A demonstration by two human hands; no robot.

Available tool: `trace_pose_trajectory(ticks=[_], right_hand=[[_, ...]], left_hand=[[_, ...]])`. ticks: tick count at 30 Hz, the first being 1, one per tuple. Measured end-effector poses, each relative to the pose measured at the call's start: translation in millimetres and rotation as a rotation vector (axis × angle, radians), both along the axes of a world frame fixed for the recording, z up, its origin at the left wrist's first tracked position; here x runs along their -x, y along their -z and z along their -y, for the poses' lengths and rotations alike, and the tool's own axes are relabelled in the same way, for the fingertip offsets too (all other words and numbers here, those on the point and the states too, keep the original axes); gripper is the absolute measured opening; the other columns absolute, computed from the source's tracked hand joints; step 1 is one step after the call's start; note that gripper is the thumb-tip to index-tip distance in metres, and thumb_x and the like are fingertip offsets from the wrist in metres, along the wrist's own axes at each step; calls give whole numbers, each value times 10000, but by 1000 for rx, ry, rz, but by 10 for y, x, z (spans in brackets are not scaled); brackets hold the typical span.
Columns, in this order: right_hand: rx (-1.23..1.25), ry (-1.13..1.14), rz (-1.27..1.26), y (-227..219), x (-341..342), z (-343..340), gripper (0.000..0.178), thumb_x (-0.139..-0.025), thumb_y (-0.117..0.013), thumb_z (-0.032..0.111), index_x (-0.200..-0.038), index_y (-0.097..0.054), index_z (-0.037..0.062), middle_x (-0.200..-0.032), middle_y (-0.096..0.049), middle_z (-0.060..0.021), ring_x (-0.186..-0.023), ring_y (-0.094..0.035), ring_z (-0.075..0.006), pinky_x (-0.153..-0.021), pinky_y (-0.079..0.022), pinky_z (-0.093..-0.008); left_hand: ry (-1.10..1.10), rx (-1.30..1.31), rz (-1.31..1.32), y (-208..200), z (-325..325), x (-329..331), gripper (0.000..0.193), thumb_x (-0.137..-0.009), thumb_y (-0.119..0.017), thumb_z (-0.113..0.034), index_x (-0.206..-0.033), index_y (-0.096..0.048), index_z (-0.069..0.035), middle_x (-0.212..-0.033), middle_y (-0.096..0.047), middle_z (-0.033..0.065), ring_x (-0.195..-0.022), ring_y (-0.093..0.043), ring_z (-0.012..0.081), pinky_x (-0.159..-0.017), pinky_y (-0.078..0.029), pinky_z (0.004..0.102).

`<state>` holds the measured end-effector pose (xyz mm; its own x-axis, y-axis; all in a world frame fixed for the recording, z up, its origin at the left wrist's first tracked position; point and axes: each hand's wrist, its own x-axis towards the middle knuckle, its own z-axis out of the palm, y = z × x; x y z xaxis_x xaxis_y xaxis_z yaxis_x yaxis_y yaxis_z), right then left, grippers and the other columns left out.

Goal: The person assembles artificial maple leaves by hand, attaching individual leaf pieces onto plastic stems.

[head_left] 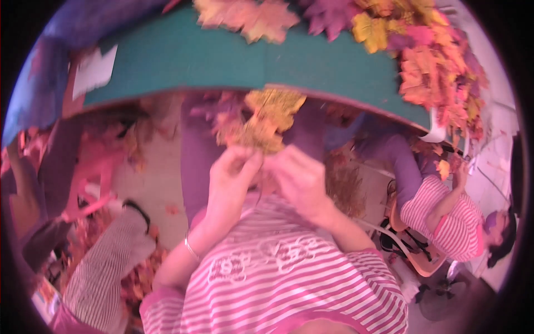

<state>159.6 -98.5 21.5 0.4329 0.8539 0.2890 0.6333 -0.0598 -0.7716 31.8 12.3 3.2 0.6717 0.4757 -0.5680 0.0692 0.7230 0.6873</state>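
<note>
Over my lap, my left hand (236, 170) and my right hand (297, 175) meet, fingertips pinched together at the base of a spray of artificial maple leaves (272, 117). Its yellow and orange leaves point away from me toward the table's near edge. Purple and pinkish leaves (214, 114) lie beside it on the left, blurred. A thin dark strand hangs below my fingers. The exact spot where the stems pass between my fingertips is hidden.
Ahead stands a green-topped table (189, 64) with orange and purple leaves (250, 19) along its far side. Leaf garlands (428, 78) spill over its right end. A seated person (442, 217) works at right; a pink stool (92, 186) and fallen leaves are at left.
</note>
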Motion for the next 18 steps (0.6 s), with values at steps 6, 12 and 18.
trace_pose_trajectory(ticks=[6, 12, 18], right_hand=[[96, -155, -168, 25, -146, -52, 126, -848, -722, 18, -960, -665, 5, -856, -621, -126, -761, -674, -316, -660, -557, -401], [-130, 64, 20, -612, -1027, -497, 100, -896, -732, 99, -886, -701, 5, -825, -683, -89, -720, -665, -192, -650, -534, -329], [-278, 672, 237, -637, -2325, -827, 134, -884, -711, 49, -1001, -703, -15, -906, -725, -138, -740, -702, -262, -692, -552, -356]], left_hand=[[100, 244, 2, 87, -23, 91, 130, -1071, -558, -171, -1105, -582, -48, -1010, -662, 46, -892, -656, 129, -815, -574, 308], [34, 324, 203, 148, -60, 394, 135, -1056, -562, -103, -1173, -560, -36, -1006, -638, 55, -882, -637, 149, -829, -559, 310], [30, 156, 225, 59, -87, 507, 328, -960, -632, 43, -1269, -536, -13, -1025, -613, 67, -942, -622, 169, -887, -538, 316]])
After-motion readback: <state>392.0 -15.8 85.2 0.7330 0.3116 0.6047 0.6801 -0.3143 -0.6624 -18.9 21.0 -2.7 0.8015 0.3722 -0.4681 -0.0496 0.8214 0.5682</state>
